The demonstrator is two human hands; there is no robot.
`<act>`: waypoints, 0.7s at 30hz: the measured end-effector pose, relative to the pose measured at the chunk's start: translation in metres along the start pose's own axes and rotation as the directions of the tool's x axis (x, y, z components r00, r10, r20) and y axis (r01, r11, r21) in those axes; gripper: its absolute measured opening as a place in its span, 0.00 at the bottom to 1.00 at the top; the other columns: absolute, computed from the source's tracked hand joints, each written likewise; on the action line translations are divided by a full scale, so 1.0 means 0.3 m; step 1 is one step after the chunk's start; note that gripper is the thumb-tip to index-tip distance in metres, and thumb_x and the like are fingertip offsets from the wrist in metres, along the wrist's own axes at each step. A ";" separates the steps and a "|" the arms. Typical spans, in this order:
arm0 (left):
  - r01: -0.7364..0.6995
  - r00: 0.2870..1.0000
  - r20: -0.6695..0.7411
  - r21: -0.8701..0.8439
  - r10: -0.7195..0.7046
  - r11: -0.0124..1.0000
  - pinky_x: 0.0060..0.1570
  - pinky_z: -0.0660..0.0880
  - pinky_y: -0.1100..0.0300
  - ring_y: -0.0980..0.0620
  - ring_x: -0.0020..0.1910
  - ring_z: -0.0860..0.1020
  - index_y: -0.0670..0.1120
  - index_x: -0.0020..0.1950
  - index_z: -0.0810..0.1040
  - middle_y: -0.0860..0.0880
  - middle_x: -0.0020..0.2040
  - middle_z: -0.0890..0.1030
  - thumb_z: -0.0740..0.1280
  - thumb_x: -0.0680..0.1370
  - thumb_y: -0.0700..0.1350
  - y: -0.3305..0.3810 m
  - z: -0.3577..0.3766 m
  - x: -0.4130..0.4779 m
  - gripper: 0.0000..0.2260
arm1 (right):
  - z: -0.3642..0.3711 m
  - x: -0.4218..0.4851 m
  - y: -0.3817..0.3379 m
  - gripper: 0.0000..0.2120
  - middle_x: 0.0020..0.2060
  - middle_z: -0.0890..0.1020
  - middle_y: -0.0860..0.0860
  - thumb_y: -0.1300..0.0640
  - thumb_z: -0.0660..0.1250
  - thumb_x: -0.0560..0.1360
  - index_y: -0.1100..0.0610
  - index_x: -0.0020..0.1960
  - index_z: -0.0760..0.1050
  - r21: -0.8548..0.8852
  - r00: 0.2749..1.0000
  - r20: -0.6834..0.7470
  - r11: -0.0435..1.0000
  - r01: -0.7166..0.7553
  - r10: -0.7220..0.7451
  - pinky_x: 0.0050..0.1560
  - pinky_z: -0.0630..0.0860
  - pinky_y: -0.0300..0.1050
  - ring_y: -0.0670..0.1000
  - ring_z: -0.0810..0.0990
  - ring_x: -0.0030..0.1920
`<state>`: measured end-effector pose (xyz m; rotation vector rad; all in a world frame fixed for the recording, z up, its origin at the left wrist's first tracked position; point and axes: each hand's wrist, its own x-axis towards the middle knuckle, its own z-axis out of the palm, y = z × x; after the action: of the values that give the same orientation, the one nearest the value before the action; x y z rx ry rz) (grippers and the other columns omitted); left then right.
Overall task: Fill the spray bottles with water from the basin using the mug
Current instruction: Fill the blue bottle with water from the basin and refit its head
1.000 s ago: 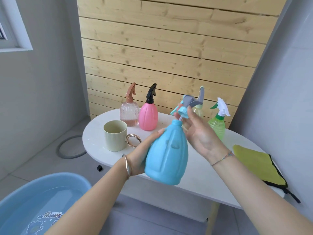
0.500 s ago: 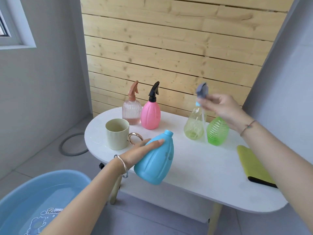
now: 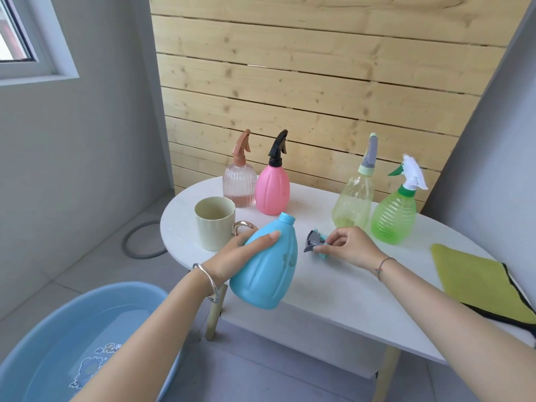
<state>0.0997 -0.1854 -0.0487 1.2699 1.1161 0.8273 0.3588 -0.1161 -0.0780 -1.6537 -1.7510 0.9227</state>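
My left hand (image 3: 240, 256) grips the blue spray bottle (image 3: 269, 268), which is tilted over the table's front edge with its neck uncapped. My right hand (image 3: 348, 246) holds the bottle's grey and teal spray head (image 3: 314, 242) down on the white table (image 3: 333, 288). The pale green mug (image 3: 214, 223) with a gold handle stands just left of the blue bottle. A blue basin (image 3: 72, 338) holding water sits on the floor at the lower left. At the back stand a clear pink bottle (image 3: 239, 181), a solid pink bottle (image 3: 272, 187), a yellow-green bottle (image 3: 353, 201) and a green bottle (image 3: 394, 216).
A yellow-green cloth with a black edge (image 3: 475, 280) lies at the table's right end. A wooden slat wall stands behind the table, with grey walls to the left and right. A grey ring (image 3: 139, 239) lies on the floor left of the table.
My right hand has pulled the spray head off the blue bottle, lifted it, then brought it down onto the table. My left hand has lowered and tilted the bottle.
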 end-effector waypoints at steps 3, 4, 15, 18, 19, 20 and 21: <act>0.002 1.000 -0.002 -0.001 -0.002 1.000 0.51 0.80 0.56 0.49 0.51 0.83 0.50 0.59 0.78 0.47 0.53 0.85 0.67 0.67 0.63 -0.007 -0.007 -0.002 0.25 | 0.008 0.001 0.017 0.13 0.32 0.80 0.50 0.53 0.80 0.64 0.59 0.39 0.79 0.032 1.000 -0.002 0.999 0.002 -0.002 0.36 0.69 0.34 0.45 0.75 0.34; 0.002 1.000 -0.008 0.006 -0.002 1.000 0.52 0.80 0.56 0.49 0.51 0.83 0.51 0.58 0.79 0.48 0.53 0.85 0.67 0.68 0.63 -0.009 -0.009 -0.002 0.24 | 0.010 0.001 0.018 0.13 0.32 0.80 0.50 0.53 0.80 0.64 0.58 0.38 0.79 0.041 1.000 -0.007 0.999 0.005 -0.005 0.37 0.70 0.35 0.45 0.75 0.34; 0.021 0.999 -0.024 -0.023 -0.021 1.000 0.52 0.79 0.56 0.51 0.52 0.83 0.51 0.61 0.77 0.49 0.54 0.84 0.67 0.68 0.63 -0.009 -0.039 -0.033 0.26 | 0.096 0.001 -0.093 0.13 0.42 0.80 0.50 0.51 0.73 0.72 0.60 0.47 0.78 0.066 0.970 -0.188 0.983 0.169 -0.154 0.34 0.71 0.30 0.47 0.74 0.36; 0.018 0.999 -0.040 -0.118 -0.023 0.993 0.49 0.79 0.57 0.50 0.53 0.83 0.50 0.62 0.77 0.49 0.55 0.84 0.66 0.70 0.62 0.007 -0.077 -0.074 0.25 | 0.185 0.002 -0.180 0.12 0.42 0.79 0.48 0.49 0.68 0.76 0.58 0.51 0.79 0.179 0.985 -0.097 0.971 0.156 -0.140 0.28 0.71 0.33 0.48 0.76 0.36; 0.006 0.998 -0.057 -0.138 -0.014 0.990 0.51 0.79 0.56 0.50 0.54 0.82 0.49 0.63 0.77 0.49 0.55 0.84 0.66 0.71 0.61 0.005 -0.104 -0.099 0.25 | 0.224 0.007 -0.206 0.12 0.42 0.79 0.46 0.48 0.66 0.77 0.57 0.52 0.79 0.180 0.987 -0.066 0.971 0.158 -0.149 0.30 0.70 0.32 0.48 0.77 0.40; -0.004 0.998 -0.068 -0.142 -0.006 0.990 0.53 0.79 0.54 0.48 0.56 0.82 0.48 0.64 0.76 0.48 0.57 0.83 0.66 0.71 0.61 0.005 -0.124 -0.114 0.26 | 0.249 0.013 -0.220 0.13 0.43 0.80 0.45 0.47 0.65 0.77 0.56 0.52 0.79 0.192 0.987 -0.052 0.968 0.159 -0.152 0.34 0.70 0.33 0.47 0.78 0.45; -0.015 0.996 -0.093 -0.137 0.002 0.990 0.56 0.78 0.51 0.47 0.57 0.81 0.48 0.64 0.76 0.47 0.58 0.83 0.67 0.71 0.62 0.002 -0.149 -0.135 0.27 | 0.277 0.022 -0.232 0.13 0.44 0.80 0.46 0.47 0.65 0.77 0.56 0.52 0.79 0.216 0.988 -0.033 0.964 0.154 -0.150 0.38 0.70 0.32 0.48 0.78 0.48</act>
<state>0.0454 -0.2098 -0.0386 1.1317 1.1078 0.9620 0.2503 -0.1188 -0.0739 -1.3641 -1.6737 0.9883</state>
